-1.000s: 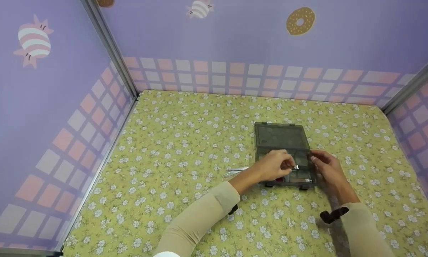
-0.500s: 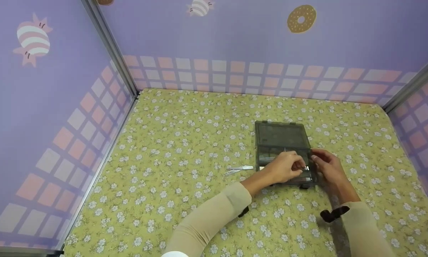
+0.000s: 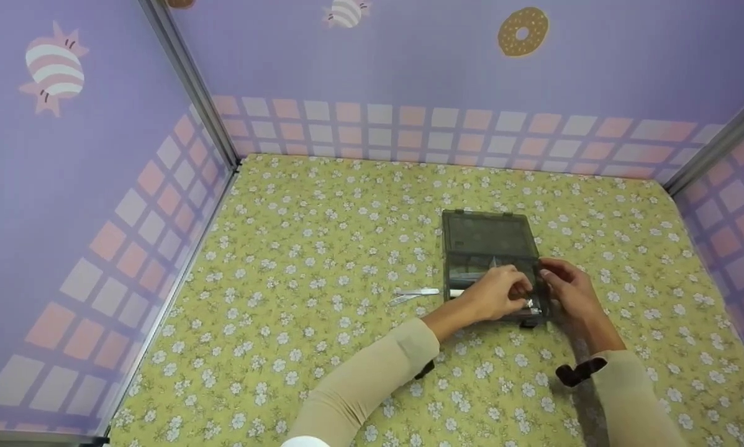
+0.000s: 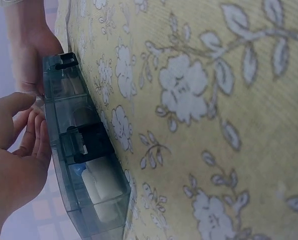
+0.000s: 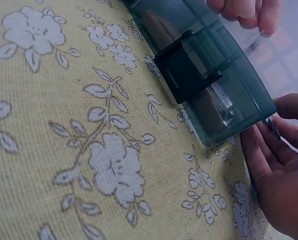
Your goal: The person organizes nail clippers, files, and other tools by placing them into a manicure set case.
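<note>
A dark, see-through compartment box (image 3: pixel 489 234) lies on the cloth with its lid laid back. My left hand (image 3: pixel 496 292) is over the front compartments, thumb and fingertips together, pinching a small shiny piece (image 5: pixel 253 44); its exact kind cannot be told. At the box's right side, my right hand (image 3: pixel 572 292) grips the edge with thumb and fingers. A small dark pointed metal bit (image 5: pixel 273 128) shows between those fingers and the box corner. White cylindrical things (image 4: pixel 103 186) lie inside the near-left compartment, seen through the wall.
Left of the box lies a silvery metal tool (image 3: pixel 415 295) with two thin arms. Black latches (image 4: pixel 86 143) stick out from the box front. Yellow floral cloth (image 3: pixel 322 248) covers the table, and purple panels (image 3: pixel 378 68) stand around it.
My left hand has moved a little to the right over the box, uncovering the metal tool and a white thing in the left compartment. The right hand stays at the box edge.
</note>
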`<state>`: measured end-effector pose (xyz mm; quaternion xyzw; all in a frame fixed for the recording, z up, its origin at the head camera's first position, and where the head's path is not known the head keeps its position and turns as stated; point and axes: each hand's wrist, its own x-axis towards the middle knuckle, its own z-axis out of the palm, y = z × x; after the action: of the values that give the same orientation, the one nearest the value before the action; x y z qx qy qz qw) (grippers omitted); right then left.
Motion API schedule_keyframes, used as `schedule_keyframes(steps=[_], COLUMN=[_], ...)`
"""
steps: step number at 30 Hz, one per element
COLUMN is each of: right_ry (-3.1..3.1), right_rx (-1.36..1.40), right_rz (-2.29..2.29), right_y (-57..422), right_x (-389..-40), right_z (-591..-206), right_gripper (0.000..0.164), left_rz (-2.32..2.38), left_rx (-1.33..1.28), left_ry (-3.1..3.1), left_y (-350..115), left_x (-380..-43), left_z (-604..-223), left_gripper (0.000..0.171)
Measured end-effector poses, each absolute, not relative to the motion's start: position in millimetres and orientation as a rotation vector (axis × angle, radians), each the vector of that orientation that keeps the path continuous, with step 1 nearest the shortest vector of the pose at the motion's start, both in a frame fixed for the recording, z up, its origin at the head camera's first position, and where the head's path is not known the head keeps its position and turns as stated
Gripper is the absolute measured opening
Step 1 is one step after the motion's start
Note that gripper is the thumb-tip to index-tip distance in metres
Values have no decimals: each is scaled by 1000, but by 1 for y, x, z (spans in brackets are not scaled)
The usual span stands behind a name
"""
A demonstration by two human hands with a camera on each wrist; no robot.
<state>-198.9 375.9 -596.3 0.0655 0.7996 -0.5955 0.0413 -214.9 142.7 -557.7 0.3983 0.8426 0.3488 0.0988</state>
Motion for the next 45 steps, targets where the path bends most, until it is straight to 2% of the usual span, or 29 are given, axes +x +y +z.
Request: schedule_keyframes(steps=[10,25,33,45], right_ry=[2417,2389,2373,2362], right_rx=[216,274,296,252], right_rz=[-1853,-1867,-1869,-1888], right_y=[374,373,373,376], right_x=[-198,-198,-197,-197], right_z=[-590,-594,-594,-595], right_gripper=[53,52,54,57], left_rz=[1044,1178,1129,1001], left_rx=[1175,1156,1022,973], left_ry=[2453,2426,2451,2503], left_y=[119,46,14,-25], left_x=[-220,-236,-242,-244], left_z=[-547,-538,-545,-562], left_gripper=[29,25,26,26])
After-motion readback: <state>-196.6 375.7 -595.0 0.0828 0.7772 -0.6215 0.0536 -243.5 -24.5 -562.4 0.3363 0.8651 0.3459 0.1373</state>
